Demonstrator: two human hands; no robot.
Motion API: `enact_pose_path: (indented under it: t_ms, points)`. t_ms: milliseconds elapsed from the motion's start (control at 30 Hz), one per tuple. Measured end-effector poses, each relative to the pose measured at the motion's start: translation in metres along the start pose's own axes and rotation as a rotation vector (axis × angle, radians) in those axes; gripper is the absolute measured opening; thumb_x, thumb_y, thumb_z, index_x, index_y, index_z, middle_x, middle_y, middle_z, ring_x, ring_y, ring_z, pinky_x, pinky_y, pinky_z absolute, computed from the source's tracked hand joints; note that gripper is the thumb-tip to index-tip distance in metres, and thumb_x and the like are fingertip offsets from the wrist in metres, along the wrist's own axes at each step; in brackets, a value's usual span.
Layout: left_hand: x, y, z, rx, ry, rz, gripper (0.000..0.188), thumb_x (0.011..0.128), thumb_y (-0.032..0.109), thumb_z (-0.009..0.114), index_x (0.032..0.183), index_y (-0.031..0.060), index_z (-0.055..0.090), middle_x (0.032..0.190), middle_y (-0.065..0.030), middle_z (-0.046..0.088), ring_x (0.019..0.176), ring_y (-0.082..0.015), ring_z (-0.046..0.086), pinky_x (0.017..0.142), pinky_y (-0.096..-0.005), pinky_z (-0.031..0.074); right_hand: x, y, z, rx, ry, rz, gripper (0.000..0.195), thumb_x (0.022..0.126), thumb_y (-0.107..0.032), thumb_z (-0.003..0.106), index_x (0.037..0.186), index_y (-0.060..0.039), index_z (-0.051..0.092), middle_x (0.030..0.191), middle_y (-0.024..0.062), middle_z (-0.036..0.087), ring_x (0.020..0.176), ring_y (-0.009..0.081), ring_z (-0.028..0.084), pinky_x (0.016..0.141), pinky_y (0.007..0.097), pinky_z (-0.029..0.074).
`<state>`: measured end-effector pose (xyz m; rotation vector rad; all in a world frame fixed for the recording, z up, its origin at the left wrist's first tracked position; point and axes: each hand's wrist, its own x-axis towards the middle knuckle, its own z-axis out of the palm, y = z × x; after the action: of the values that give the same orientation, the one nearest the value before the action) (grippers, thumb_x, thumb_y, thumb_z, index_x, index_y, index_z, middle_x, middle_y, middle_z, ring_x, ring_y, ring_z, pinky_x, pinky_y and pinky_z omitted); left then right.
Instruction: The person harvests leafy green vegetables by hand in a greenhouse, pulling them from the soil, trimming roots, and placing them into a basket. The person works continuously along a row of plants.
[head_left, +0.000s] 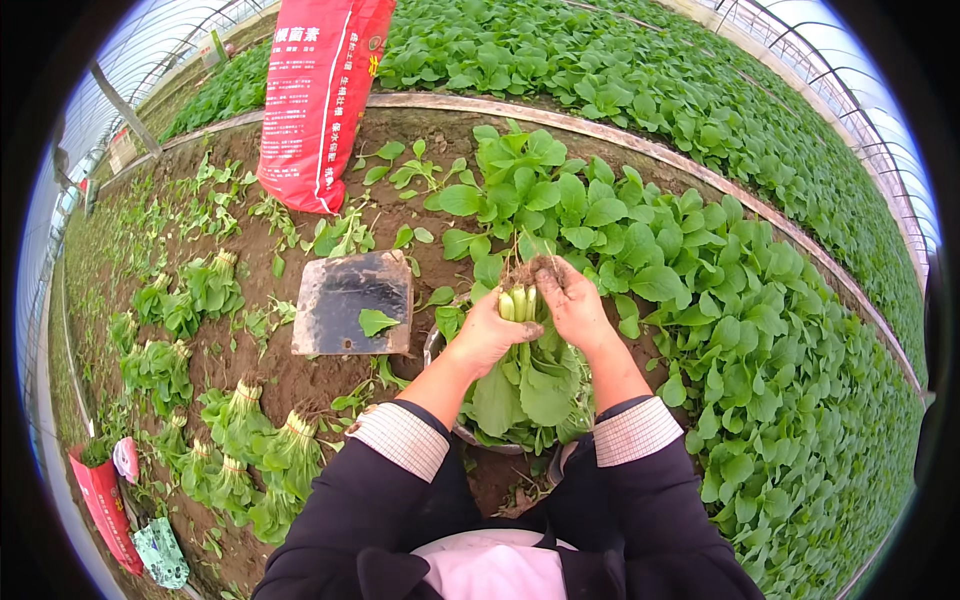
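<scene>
My left hand (491, 334) is closed around the pale stems of a bunch of leafy greens (519, 386). The bunch is upside down, roots up and leaves hanging below the wrists. At its top, my soil-stained right hand (571, 304) grips the muddy roots (517, 268) between thumb and fingers. Under the bunch stands a round basin (491, 448), its rim partly hidden by leaves and my forearms; green leaves lie in it. Left of the hands, a flat dark board (352, 304) with worn edges bears one loose leaf (376, 322).
Several tied bunches of greens (244, 420) lie on the soil at left. A red printed sack (319, 105) stands ahead. Growing greens (742, 352) fill the right side, with a narrow border strip (600, 131) beyond. Another red bag (105, 502) and a green patterned packet (161, 553) lie lower left.
</scene>
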<state>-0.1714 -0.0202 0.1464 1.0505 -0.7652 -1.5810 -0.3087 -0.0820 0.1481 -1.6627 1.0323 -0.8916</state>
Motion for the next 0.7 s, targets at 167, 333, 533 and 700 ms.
enact_pose_path:
  t_ms: [167, 333, 533, 700]
  points:
    - [0.012, -0.020, 0.001, 0.089, 0.022, 0.178, 0.065, 0.064, -0.014, 0.061, 0.121, 0.0064, 0.035, 0.108, -0.0049, 0.052, 0.098, -0.0172, 0.053, 0.080, -0.0298, 0.047, -0.003, 0.004, 0.012, 0.121, 0.029, 0.025, 0.027, 0.092, -0.018, 0.047, 0.108, 0.0034, 0.054, 0.094, 0.0116, 0.063, 0.085, 0.0161, 0.057, 0.078, 0.0283, 0.045]
    - [0.007, -0.016, -0.013, 0.315, 0.139, 0.210, 0.071, 0.058, -0.001, 0.073, 0.115, 0.0026, 0.030, 0.108, -0.0091, 0.047, 0.101, -0.0175, 0.049, 0.087, -0.0298, 0.042, -0.001, 0.008, 0.034, 0.273, 0.005, 0.000, 0.024, 0.092, -0.015, 0.047, 0.106, 0.0025, 0.056, 0.094, 0.0076, 0.062, 0.084, 0.0143, 0.056, 0.078, 0.0271, 0.045]
    - [0.006, -0.010, -0.004, 0.052, -0.130, 0.106, 0.088, 0.062, -0.011, 0.067, 0.135, 0.0117, 0.023, 0.127, -0.0053, 0.042, 0.115, -0.0182, 0.043, 0.093, -0.0323, 0.040, -0.007, 0.001, 0.023, 0.572, -0.053, -0.002, 0.022, 0.091, -0.020, 0.051, 0.097, -0.0005, 0.060, 0.087, 0.0013, 0.061, 0.078, 0.0095, 0.054, 0.074, 0.0245, 0.045]
    - [0.005, -0.018, -0.003, 0.076, -0.081, 0.015, 0.074, 0.064, -0.010, 0.066, 0.127, 0.0106, 0.034, 0.119, -0.0030, 0.048, 0.109, -0.0175, 0.049, 0.090, -0.0322, 0.042, -0.012, -0.010, 0.027, 0.576, -0.135, 0.004, 0.033, 0.077, -0.023, 0.070, 0.099, -0.0014, 0.057, 0.090, 0.0030, 0.060, 0.081, 0.0120, 0.054, 0.079, 0.0264, 0.044]
